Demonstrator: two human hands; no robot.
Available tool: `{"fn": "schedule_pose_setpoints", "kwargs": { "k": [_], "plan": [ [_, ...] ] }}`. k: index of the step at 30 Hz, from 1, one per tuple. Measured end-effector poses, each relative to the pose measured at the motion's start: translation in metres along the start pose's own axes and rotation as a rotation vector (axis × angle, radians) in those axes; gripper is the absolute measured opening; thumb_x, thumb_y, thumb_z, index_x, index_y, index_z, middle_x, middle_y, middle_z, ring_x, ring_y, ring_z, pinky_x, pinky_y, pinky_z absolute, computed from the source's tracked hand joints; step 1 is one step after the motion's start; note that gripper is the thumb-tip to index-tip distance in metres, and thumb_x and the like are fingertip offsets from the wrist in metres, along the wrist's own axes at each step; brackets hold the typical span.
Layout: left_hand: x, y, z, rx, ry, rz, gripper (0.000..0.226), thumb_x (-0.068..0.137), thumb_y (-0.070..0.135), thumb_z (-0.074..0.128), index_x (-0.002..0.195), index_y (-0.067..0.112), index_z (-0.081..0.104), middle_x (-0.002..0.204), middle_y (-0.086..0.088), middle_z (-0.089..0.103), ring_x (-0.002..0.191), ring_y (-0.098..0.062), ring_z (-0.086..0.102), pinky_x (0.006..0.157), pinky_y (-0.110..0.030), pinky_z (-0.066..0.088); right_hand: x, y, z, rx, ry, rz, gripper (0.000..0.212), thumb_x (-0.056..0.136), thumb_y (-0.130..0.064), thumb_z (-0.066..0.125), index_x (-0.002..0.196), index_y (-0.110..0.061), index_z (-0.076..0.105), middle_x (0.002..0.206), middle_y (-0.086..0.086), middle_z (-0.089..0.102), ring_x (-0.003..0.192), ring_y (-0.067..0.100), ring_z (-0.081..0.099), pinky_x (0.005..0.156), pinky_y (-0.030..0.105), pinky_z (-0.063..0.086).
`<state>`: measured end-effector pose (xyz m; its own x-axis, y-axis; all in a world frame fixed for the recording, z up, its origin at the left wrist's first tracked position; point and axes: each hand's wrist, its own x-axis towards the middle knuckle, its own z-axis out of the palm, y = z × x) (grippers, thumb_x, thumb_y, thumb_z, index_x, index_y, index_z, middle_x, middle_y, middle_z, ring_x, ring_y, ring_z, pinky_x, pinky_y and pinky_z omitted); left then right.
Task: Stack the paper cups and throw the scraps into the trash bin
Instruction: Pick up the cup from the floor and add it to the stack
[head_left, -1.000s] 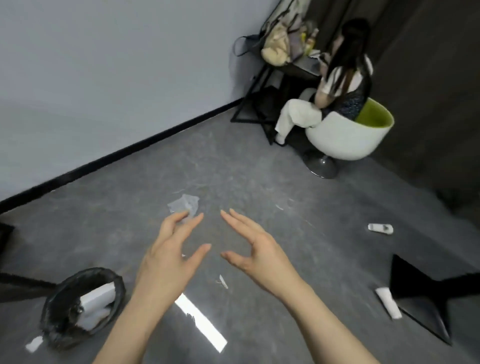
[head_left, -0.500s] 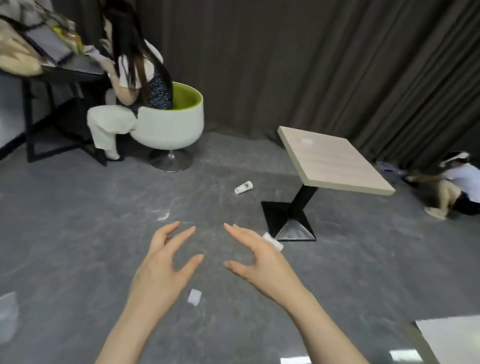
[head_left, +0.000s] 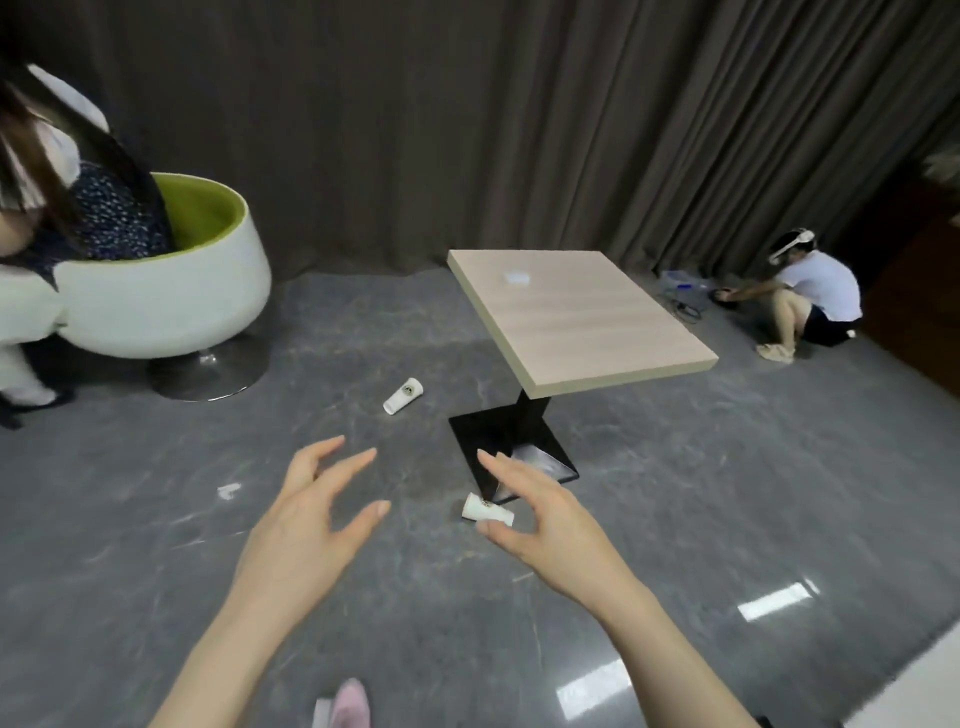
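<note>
Head view shows both the left hand (head_left: 306, 525) and right hand (head_left: 545, 519) held out with fingers spread, holding nothing. One paper cup (head_left: 487, 513) lies on its side near the table base (head_left: 511, 452), just beyond the right hand; a second cup (head_left: 403, 396) lies farther off, and a scrap (head_left: 228, 490) sits left. The step looks like collecting cups, so next the right hand should reach down to the nearer cup.

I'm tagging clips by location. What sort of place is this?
Probably a lounge or studio room used for staged recording: dark curtain as wall, a lone café table, a tub chair, cups on the floor.
</note>
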<state>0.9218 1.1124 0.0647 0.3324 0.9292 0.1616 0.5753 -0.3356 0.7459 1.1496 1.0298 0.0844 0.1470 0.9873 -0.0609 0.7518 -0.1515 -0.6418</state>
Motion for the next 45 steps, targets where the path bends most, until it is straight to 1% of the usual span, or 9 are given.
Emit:
{"fn": "schedule_pose_setpoints", "kwargs": {
  "k": [7,11,15,18,26,34,38,42,45],
  "plan": [
    [0.169,0.001,0.022,0.032,-0.112,0.078,0.048,0.084,0.039,0.065,0.130,0.037,0.052,0.143,0.021,0.029,0.126,0.000,0.040,0.088,-0.028,0.042,0.141,0.023,-0.038,0.028,0.086,0.082,0.064,0.089,-0.035,0.065,0.141,-0.051,0.032,0.153,-0.016,0.031,0.140,-0.004,0.022,0.111,0.021,0.027],
    [0.246,0.006,0.043,0.033,-0.171,0.095,0.048,0.085,0.039,0.065,0.131,0.037,0.051,0.142,0.022,0.029,0.111,0.004,0.042,0.083,-0.026,0.040,0.200,0.048,-0.055,0.035,0.131,0.134,0.065,0.088,-0.033,0.066,0.141,-0.049,0.033,0.151,-0.014,0.035,0.139,-0.002,0.027,0.113,0.029,0.031],
    [0.314,0.009,0.070,0.067,-0.219,0.104,0.050,0.087,0.042,0.061,0.134,0.040,0.047,0.144,0.021,0.025,0.121,-0.005,0.045,0.081,-0.027,0.041,0.266,0.086,-0.079,0.013,0.151,0.142,0.066,0.088,-0.030,0.067,0.143,-0.043,0.034,0.149,-0.012,0.038,0.138,0.003,0.031,0.112,0.029,0.031],
    [0.365,0.009,0.092,0.075,-0.212,0.100,0.051,0.087,0.043,0.060,0.136,0.040,0.045,0.146,0.020,0.023,0.126,-0.004,0.042,0.086,-0.028,0.043,0.327,0.119,-0.101,-0.033,0.134,0.145,0.068,0.089,-0.032,0.066,0.145,-0.045,0.030,0.154,-0.009,0.031,0.142,0.005,0.024,0.113,0.028,0.028],
    [0.492,0.010,0.156,0.038,-0.134,-0.013,0.050,0.087,0.042,0.061,0.134,0.043,0.045,0.144,0.026,0.022,0.118,0.014,0.028,0.086,-0.025,0.043,0.500,0.220,-0.159,-0.178,-0.008,0.169,0.072,0.091,-0.030,0.063,0.148,-0.045,0.021,0.157,-0.004,0.023,0.142,0.012,0.026,0.103,0.028,0.036],
    [0.598,0.000,0.202,0.068,-0.054,-0.072,0.051,0.087,0.042,0.061,0.135,0.041,0.044,0.146,0.024,0.020,0.117,0.013,0.029,0.083,-0.023,0.043,0.692,0.296,-0.166,-0.435,-0.194,0.149,0.073,0.093,-0.029,0.059,0.150,-0.040,0.015,0.161,-0.002,0.012,0.147,0.018,0.014,0.113,0.038,0.030],
    [0.636,-0.016,0.210,0.079,-0.027,-0.106,0.052,0.087,0.040,0.062,0.136,0.039,0.045,0.146,0.022,0.021,0.124,0.005,0.034,0.089,-0.028,0.045,0.743,0.322,-0.153,-0.551,-0.286,0.174,0.074,0.095,-0.030,0.057,0.151,-0.039,0.009,0.162,-0.002,0.005,0.149,0.026,0.003,0.118,0.042,0.019],
    [0.653,-0.041,0.216,0.086,-0.014,-0.117,0.051,0.087,0.040,0.062,0.135,0.039,0.047,0.145,0.023,0.024,0.122,0.006,0.035,0.086,-0.025,0.044,0.778,0.340,-0.139,-0.616,-0.355,0.167,0.075,0.095,-0.027,0.056,0.150,-0.042,0.008,0.162,-0.005,0.000,0.149,0.028,-0.002,0.119,0.050,0.014],
    [0.654,-0.059,0.221,0.104,-0.017,-0.113,0.049,0.086,0.038,0.064,0.133,0.040,0.049,0.143,0.022,0.028,0.111,0.015,0.031,0.083,-0.021,0.040,0.789,0.354,-0.130,-0.604,-0.371,0.149,0.069,0.094,-0.023,0.058,0.150,-0.041,0.020,0.161,-0.006,0.011,0.148,0.027,0.005,0.117,0.050,0.015]
  ]
}}
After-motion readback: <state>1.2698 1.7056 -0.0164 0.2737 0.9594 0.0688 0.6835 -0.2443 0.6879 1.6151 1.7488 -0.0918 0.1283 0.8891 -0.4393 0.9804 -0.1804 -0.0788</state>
